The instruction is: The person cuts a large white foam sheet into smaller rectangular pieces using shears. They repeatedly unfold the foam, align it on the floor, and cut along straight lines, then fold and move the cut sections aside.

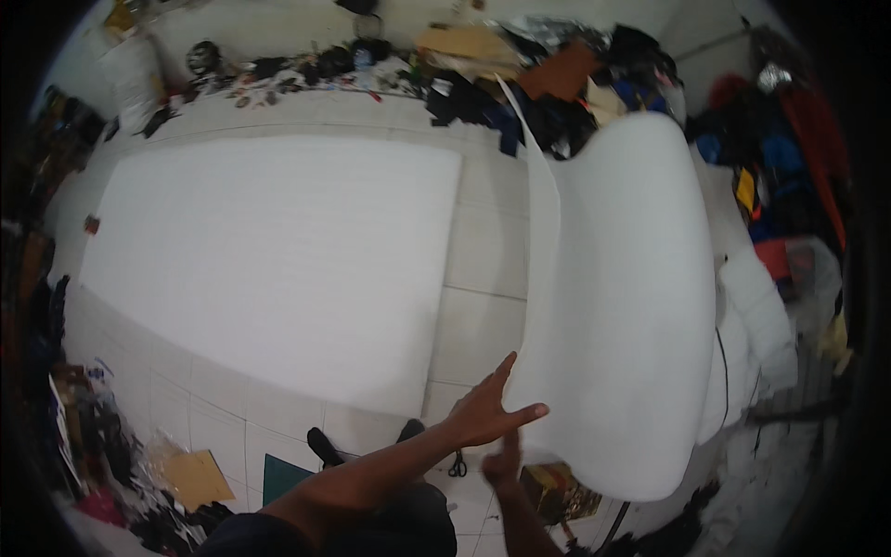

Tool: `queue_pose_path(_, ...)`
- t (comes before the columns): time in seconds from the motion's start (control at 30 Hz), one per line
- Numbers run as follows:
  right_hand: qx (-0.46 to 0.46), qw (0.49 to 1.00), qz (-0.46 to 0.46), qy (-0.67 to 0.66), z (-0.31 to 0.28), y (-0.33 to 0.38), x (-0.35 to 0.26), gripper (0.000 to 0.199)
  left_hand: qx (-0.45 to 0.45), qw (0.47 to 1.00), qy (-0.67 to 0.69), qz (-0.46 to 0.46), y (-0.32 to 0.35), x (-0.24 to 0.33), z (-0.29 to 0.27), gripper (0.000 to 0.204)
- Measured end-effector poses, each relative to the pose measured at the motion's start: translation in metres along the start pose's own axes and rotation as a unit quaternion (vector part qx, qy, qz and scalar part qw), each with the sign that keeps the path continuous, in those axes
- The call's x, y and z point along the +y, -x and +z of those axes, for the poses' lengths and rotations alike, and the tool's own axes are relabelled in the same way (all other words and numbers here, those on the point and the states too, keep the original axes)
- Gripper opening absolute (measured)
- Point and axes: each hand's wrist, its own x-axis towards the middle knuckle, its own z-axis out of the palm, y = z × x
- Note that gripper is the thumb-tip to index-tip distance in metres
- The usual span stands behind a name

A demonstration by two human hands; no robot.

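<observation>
A large white foam sheet [631, 278] curves upright on the right, its thin near edge running down toward my hands. My left hand [484, 415] is at the lower end of that edge, thumb and forefinger spread wide apart. Just below it is my right hand [504, 466], partly hidden behind the left; its fingers do not show clearly. A second white foam sheet [278, 269] lies flat on the tiled floor to the left. Black-handled scissors [458, 466] rest on the floor beside my hands.
My feet [325, 447] stand at the flat sheet's near edge. A cardboard box [560, 492] sits under the curved sheet. Piles of dark fabric and scraps [557, 93] line the back and right. A tan board [200, 476] and a green board [281, 478] lie at lower left.
</observation>
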Motion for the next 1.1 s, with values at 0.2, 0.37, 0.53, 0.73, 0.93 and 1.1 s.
queue_pose_path(0.2, -0.339, 0.938, -0.009, -0.069, 0.018, -0.042, -0.132, 0.058, -0.123, 0.974, -0.179, -0.06, 0.061, -0.035, -0.102, 0.066)
queue_pose_path(0.37, 0.076, 0.976, 0.19, 0.079, 0.057, -0.157, -0.158, 0.091, -0.048, 0.973, -0.22, 0.054, 0.121, -0.082, -0.145, 0.072)
queue_pose_path(0.53, -0.086, 0.97, 0.194, 0.116, 0.14, -0.233, -0.18, 0.056, -0.075, 0.993, -0.054, 0.078, 0.183, -0.123, -0.234, 0.063)
queue_pose_path(0.73, -0.026, 0.947, 0.258, -0.188, 0.186, -0.249, -0.295, 0.067, 0.101, 0.958, 0.252, -0.092, 0.403, -0.276, -0.436, 0.046)
queue_pose_path(0.93, -0.035, 0.937, 0.261, -0.231, 0.306, -0.325, -0.38, 0.067, 0.471, 0.776, -0.039, -0.418, 0.727, -0.495, -0.668, 0.037)
queue_pose_path(1.1, 0.086, 0.931, 0.325, -0.141, 0.424, -0.355, -0.463, 0.061, 0.573, 0.673, -0.131, -0.449, 0.911, -0.525, -0.829, 0.036)
